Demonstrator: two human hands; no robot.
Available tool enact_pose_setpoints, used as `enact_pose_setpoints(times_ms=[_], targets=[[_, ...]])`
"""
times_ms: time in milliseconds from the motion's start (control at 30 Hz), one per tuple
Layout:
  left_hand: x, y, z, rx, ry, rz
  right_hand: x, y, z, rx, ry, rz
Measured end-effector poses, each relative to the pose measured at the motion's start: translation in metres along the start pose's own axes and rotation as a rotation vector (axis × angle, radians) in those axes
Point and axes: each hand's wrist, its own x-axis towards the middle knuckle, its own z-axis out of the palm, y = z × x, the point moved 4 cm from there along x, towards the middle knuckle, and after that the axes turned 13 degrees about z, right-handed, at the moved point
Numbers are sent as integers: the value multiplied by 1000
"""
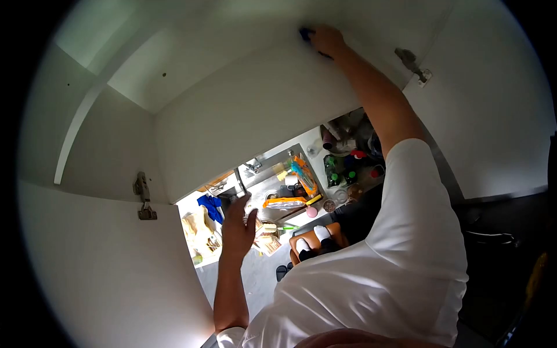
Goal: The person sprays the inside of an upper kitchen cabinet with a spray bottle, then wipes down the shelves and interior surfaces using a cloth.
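My right hand (328,40) reaches up into a white wall cabinet, its fingers closed round a dark blue cloth (306,35). The cloth is pressed against the cabinet's inner surface (255,43), and much of it is hidden by the hand. Lower down, in front of the cabinet's bottom edge, my left hand (239,226) is raised with thumb and fingers apart. It holds nothing. Behind that hand, well below the cabinet, lies a cluttered counter.
Cabinet doors stand open at left (98,261) and right (487,104), with metal hinges (143,191). Below are orange packets (284,203), green-capped bottles (332,171), a blue cloth bundle (210,207) and a tap (252,167). My white-socked feet (322,233) are on a brown stool (336,231).
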Motion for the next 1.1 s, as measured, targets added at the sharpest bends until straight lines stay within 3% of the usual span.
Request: enact_pose_setpoints(times_ms=[33, 100, 167, 200, 333, 467, 533, 567, 600, 633, 733, 767, 800, 833, 867, 900, 1000, 1100], targets=[[14, 9, -15, 30, 74, 31, 7, -6, 3, 313, -37, 17], [34, 10, -39, 278, 250, 208, 37, 3, 14, 1504, -57, 337], [49, 6, -51, 544, 304, 209, 58, -18, -25, 1797, 236, 47], [56, 1, -53, 636, 311, 237, 82, -29, -16, 1805, 211, 42], [58, -22, -48, 563, 328, 218, 61, -179, -23, 1276, 599, 8], [57, -23, -46, 605, 338, 203, -49, -355, -19, 1029, 681, -235], [55, -30, -45, 615, 339, 208, -102, -411, -8, 901, 662, -493], [56, -30, -45, 620, 332, 220, -128, -427, 3, 762, 736, -687], [56, -29, -46, 618, 339, 212, -155, -433, 11, 441, 978, -902], [59, -27, -49, 629, 347, 204, -159, -439, 26, 406, 955, -1083], [68, -20, -60, 626, 322, 217, -139, -400, 18, -103, 817, -1221], [71, -21, -63, 643, 289, 193, -118, -367, 17, -58, 715, -1314], [73, -23, -66, 653, 255, 171, -84, -331, 21, 125, 827, -1545], [75, -26, -70, 640, 263, 162, -72, -287, 7, -133, 757, -1447], [77, -28, -74, 586, 259, 167, -34, -240, 14, -6, 650, -1466], [78, -31, -77, 529, 261, 173, -38, -199, -9, -124, 694, -1230], [74, -42, -79, 411, 318, 161, 8, -97, -12, -237, 697, -945], [70, -49, -76, 296, 356, 120, 13, -133, -14, -116, 831, -734]])
